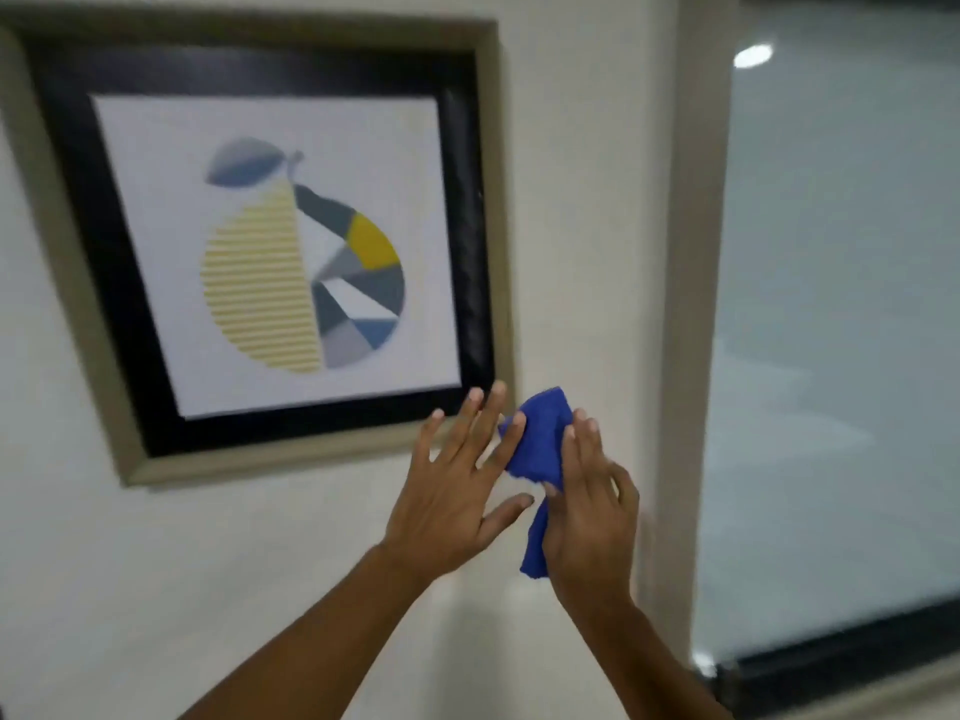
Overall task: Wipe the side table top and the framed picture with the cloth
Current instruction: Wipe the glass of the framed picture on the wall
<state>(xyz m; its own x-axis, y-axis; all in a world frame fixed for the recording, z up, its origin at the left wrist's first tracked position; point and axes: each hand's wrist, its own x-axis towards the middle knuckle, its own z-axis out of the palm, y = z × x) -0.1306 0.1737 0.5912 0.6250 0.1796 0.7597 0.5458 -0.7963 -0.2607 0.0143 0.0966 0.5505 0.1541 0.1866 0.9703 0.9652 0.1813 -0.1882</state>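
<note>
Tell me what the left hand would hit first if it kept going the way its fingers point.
Likely the picture frame: the left hand points up at its lower right corner, fingertips already overlapping it. Depth is unclear.

Both forearms are reaching up; the left hand (457, 491) is spreading its fingers flat, the right hand (589, 511) is pinching the cloth (540, 444).

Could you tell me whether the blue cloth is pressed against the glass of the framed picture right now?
No, the blue cloth is held between both hands beside the framed picture, over bare wall.
</note>
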